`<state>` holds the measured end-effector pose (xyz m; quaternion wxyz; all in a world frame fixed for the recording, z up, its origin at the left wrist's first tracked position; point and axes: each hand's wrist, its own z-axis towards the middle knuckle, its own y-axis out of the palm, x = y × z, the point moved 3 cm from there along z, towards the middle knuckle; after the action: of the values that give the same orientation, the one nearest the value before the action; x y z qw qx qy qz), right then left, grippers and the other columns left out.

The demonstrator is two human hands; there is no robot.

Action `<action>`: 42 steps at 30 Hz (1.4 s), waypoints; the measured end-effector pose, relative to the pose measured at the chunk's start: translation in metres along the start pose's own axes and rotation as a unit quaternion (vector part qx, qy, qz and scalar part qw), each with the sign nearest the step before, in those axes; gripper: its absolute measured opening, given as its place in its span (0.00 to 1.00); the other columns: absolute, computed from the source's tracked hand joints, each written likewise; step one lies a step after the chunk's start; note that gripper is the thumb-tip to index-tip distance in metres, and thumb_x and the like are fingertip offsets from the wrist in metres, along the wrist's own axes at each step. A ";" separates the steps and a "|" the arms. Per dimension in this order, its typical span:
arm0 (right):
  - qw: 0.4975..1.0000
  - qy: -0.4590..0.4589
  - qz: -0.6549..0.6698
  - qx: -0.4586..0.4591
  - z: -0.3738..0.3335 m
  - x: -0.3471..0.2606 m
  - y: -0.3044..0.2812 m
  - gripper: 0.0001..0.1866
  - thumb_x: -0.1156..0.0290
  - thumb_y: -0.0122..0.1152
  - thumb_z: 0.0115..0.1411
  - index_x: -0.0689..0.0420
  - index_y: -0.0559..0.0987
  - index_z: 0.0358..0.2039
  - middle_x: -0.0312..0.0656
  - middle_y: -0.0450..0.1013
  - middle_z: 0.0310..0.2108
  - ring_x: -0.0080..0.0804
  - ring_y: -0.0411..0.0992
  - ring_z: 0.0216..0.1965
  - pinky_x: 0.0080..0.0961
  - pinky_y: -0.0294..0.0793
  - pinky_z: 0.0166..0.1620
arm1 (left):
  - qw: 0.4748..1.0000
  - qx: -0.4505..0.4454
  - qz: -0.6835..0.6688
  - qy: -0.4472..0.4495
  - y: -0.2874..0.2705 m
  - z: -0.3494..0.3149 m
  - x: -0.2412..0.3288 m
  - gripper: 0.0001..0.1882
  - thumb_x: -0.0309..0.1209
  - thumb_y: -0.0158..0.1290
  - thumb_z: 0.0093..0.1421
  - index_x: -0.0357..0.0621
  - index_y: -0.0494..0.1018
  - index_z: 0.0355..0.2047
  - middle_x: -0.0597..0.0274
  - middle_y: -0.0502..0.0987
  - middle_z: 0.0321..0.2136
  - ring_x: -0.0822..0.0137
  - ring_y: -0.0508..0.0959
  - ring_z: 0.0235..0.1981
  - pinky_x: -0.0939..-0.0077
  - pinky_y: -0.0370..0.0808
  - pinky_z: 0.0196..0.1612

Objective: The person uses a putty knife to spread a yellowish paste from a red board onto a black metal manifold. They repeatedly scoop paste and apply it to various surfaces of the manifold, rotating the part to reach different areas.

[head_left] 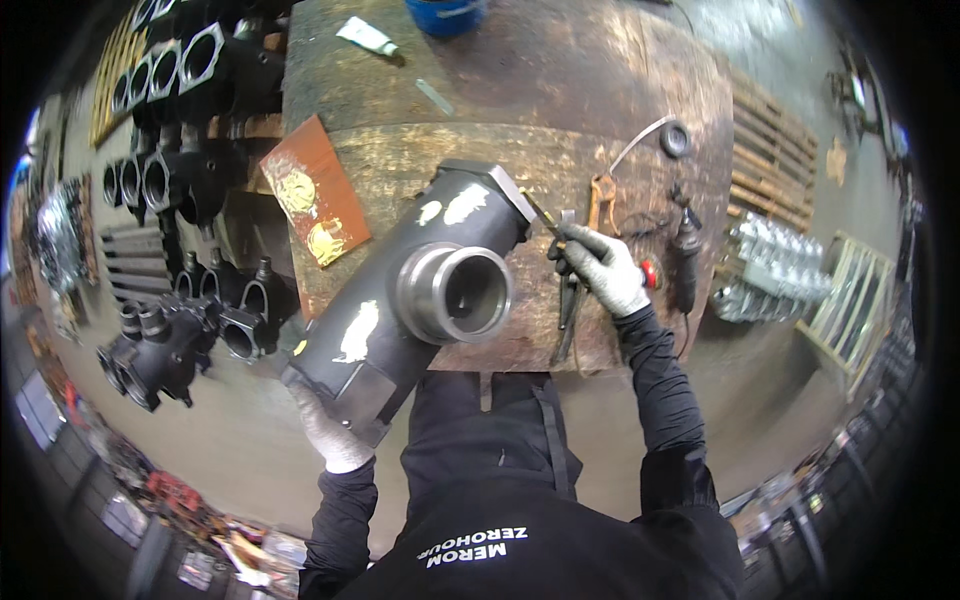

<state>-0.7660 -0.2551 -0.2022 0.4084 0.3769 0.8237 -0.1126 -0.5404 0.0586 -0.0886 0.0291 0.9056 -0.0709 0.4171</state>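
Note:
A large black cast-metal pipe body (385, 265) lies slantwise over the near edge of the wooden workbench (560, 90). Its bare-metal round neck (460, 293) faces up, and pale cream filler patches (358, 333) mark its surface. My gloved left hand (330, 435) grips the lower flanged end, some of its fingers hidden beneath. In my gloved right hand (602, 268) is a thin stick-like tool (541, 208) with a yellowish tip, held close to the edge of the far flange. Whether the tip touches the metal I cannot tell.
Left of the casting lies a reddish-brown board (318, 190) smeared with filler. A white tube (367, 37) and a blue bucket (446, 14) stand farther back. An orange-handled tool (602, 203) and a black corded power tool (686, 255) lie at right. Black castings (170, 175) are stacked at left.

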 end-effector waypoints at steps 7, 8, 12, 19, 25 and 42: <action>0.970 -0.186 -0.043 0.150 -0.017 0.094 0.032 0.18 0.76 0.66 0.66 0.56 0.83 0.57 0.40 0.79 0.39 0.29 0.78 0.38 0.25 0.77 0.43 | 0.995 0.063 0.059 0.051 0.001 0.006 0.013 0.34 0.61 0.43 0.74 0.48 0.70 0.65 0.62 0.75 0.61 0.57 0.74 0.62 0.51 0.68 0.67; 0.964 -0.201 -0.078 0.153 -0.016 0.095 0.036 0.18 0.76 0.67 0.65 0.54 0.84 0.56 0.41 0.78 0.39 0.33 0.78 0.38 0.27 0.77 0.43 | 0.994 0.076 0.064 0.053 0.001 0.010 0.016 0.34 0.62 0.43 0.74 0.48 0.71 0.63 0.61 0.77 0.59 0.57 0.76 0.60 0.52 0.70 0.65; 0.949 -0.231 -0.106 0.187 -0.014 0.100 0.042 0.19 0.74 0.70 0.62 0.50 0.85 0.54 0.47 0.78 0.38 0.45 0.78 0.37 0.33 0.77 0.42 | 0.998 -0.006 0.055 0.038 0.003 0.021 0.026 0.33 0.60 0.46 0.74 0.45 0.72 0.62 0.58 0.78 0.58 0.56 0.78 0.58 0.54 0.75 0.62; 0.951 -0.229 0.058 0.199 -0.025 0.133 0.043 0.17 0.80 0.66 0.63 0.58 0.85 0.53 0.45 0.79 0.40 0.35 0.79 0.40 0.27 0.76 0.44 | 0.988 -0.010 0.135 0.074 0.002 0.034 0.035 0.33 0.63 0.42 0.74 0.48 0.73 0.60 0.63 0.80 0.53 0.59 0.79 0.54 0.54 0.76 0.59; 0.960 -0.187 0.090 0.188 -0.031 0.150 0.041 0.18 0.81 0.65 0.64 0.59 0.84 0.55 0.44 0.79 0.43 0.31 0.78 0.42 0.24 0.76 0.47 | 0.986 -0.123 0.044 0.100 -0.033 0.009 0.009 0.39 0.65 0.43 0.72 0.49 0.64 0.70 0.60 0.74 0.62 0.56 0.73 0.63 0.51 0.69 0.68; 0.966 -0.136 0.180 0.129 -0.055 0.181 0.034 0.16 0.80 0.64 0.68 0.64 0.83 0.55 0.41 0.80 0.46 0.26 0.78 0.46 0.20 0.75 0.51 | 0.943 -0.013 0.298 0.146 -0.002 -0.050 -0.040 0.23 0.37 0.70 0.61 0.37 0.77 0.51 0.60 0.83 0.35 0.71 0.79 0.23 0.77 0.76 0.27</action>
<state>-0.8429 -0.1087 -0.2997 0.4783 0.5494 0.6574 -0.1929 -0.6037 0.0700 -0.0864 -0.0747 0.7718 -0.3377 0.5336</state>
